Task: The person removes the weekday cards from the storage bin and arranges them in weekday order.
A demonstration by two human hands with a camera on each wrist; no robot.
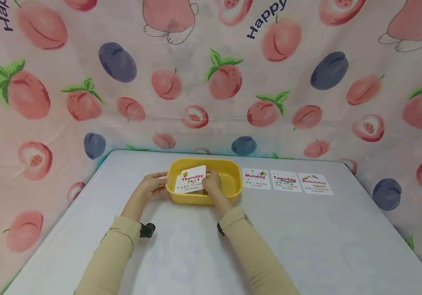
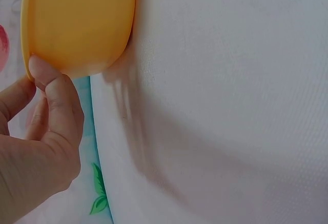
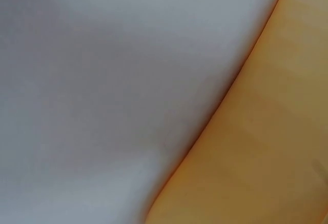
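A yellow plastic basin (image 1: 234,180) stands on the white table at the far middle. My left hand (image 1: 153,185) pinches its left rim between thumb and fingers, as the left wrist view shows with the hand (image 2: 54,114) at the basin's corner (image 2: 82,24). My right hand (image 1: 212,183) reaches inside the basin and grips a white Thursday card (image 1: 192,177) by its right edge. The card tilts with its print facing me. Another white card edge shows behind it on the left. In the right wrist view only the basin's outer wall (image 3: 266,116) appears, without the hand.
Right of the basin lie a Monday card (image 1: 256,179), a Tuesday card (image 1: 286,181) and a Wednesday card (image 1: 315,184) in a row, print up. A fruit-patterned cloth (image 1: 211,119) hangs behind the white table (image 1: 181,254).
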